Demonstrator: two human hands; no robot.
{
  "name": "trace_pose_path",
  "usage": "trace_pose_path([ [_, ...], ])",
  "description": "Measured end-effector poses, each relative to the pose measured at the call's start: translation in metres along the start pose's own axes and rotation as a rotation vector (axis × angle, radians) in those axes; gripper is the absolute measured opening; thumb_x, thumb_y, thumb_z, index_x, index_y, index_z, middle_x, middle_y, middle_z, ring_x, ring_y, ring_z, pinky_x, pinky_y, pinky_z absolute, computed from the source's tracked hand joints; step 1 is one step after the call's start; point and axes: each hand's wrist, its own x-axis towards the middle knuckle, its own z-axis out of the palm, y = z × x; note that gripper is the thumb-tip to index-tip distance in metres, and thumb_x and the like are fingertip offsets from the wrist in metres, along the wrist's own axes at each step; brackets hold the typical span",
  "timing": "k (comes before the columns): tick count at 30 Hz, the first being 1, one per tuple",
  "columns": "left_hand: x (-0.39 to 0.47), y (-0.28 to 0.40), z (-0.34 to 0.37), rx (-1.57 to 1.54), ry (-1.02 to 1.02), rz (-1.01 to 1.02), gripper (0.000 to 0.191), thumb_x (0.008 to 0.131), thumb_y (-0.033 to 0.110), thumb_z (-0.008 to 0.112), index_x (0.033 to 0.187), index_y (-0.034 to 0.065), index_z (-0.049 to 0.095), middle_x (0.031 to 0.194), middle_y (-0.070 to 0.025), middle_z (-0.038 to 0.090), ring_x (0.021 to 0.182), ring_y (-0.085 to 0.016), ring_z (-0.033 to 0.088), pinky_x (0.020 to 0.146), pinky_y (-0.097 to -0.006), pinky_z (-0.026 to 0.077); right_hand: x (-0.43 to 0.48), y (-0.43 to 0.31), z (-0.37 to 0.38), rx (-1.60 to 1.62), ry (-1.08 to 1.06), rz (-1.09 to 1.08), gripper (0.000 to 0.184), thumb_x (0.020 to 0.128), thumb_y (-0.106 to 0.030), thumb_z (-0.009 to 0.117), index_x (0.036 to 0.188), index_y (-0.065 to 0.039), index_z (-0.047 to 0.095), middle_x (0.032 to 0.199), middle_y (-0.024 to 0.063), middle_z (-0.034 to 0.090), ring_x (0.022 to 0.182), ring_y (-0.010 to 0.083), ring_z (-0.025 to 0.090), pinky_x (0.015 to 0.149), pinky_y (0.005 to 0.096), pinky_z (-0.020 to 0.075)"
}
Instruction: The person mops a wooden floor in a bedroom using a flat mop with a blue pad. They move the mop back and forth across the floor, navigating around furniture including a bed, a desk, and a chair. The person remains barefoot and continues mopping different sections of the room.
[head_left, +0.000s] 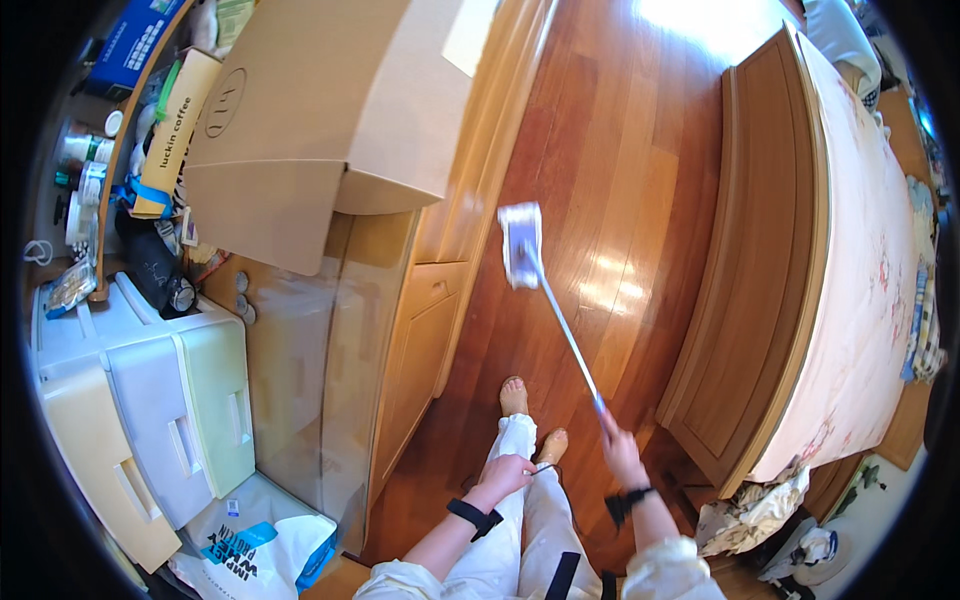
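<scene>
My right hand grips the upper end of a flat mop's handle. The pale pole slants forward and to the left. At its far end the mop head, purple with a white fringed edge, rests on the reddish wooden floor beside the cabinet. My left hand is closed in front of my thighs, with a thin dark cable running out of its fingers. Each wrist wears a black strap. My feet in tan footwear stand just behind the mop head's area.
On the left, a large cardboard box sits on a wooden cabinet, its flap hanging over. Plastic drawers and a white-and-blue bag are nearer. A bed with a wooden footboard bounds the right side; crumpled cloth hangs near its corner.
</scene>
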Motion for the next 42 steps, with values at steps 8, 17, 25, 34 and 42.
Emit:
trace_pose_path([
  [8,0.011,-0.017,0.008,-0.009,-0.099,0.103,0.024,0.080,0.026,0.070,0.103,0.0214,0.076,0.097,-0.0076,0.073,0.091,-0.027,0.069,0.079,-0.0386,0.053,-0.133,0.026,-0.045,-0.192,-0.079,0.196,0.047,0.092,-0.022,0.060,0.138,-0.025,0.052,0.071,0.0259,0.062,0.068,0.0436,0.064,0.058,0.0537,0.0498],
  [17,0.009,-0.025,0.007,0.006,0.119,-0.029,0.024,0.079,0.025,0.071,0.103,0.0198,0.076,0.097,-0.0133,0.072,0.090,-0.032,0.068,0.082,-0.0420,0.054,0.237,-0.077,-0.009,0.241,0.051,0.067,0.054,0.098,-0.026,0.049,0.149,-0.016,0.034,0.069,0.0216,0.059,0.049,0.0307,0.059,0.048,0.0425,0.0495],
  [25,0.002,-0.033,0.035,-0.048,0.223,-0.100,0.024,0.078,0.026,0.071,0.100,0.0212,0.077,0.094,-0.0116,0.073,0.087,-0.030,0.070,0.079,-0.0413,0.055,0.150,-0.048,0.058,0.251,0.021,0.027,0.055,0.098,-0.022,0.054,0.149,-0.024,0.036,0.095,0.0292,0.066,0.089,0.0421,0.068,0.078,0.0493,0.0535],
  [34,-0.041,-0.032,0.191,-0.125,0.273,-0.085,0.024,0.081,0.025,0.070,0.103,0.0193,0.076,0.098,-0.0112,0.072,0.092,-0.030,0.069,0.082,-0.0391,0.054,-0.172,0.127,0.061,-0.086,-0.260,0.042,0.044,0.097,-0.029,0.054,0.140,-0.027,0.049,0.082,0.0259,0.065,0.078,0.0446,0.064,0.068,0.0523,0.0511],
  [42,-0.064,-0.047,0.289,-0.091,0.177,-0.124,0.024,0.080,0.023,0.069,0.103,0.0201,0.076,0.099,-0.0127,0.072,0.093,-0.031,0.068,0.082,-0.0406,0.054,-0.304,0.204,-0.008,0.003,-0.102,0.043,0.051,0.095,-0.014,0.057,0.144,-0.020,0.045,0.090,0.0284,0.065,0.085,0.0471,0.063,0.071,0.0502,0.0520],
])
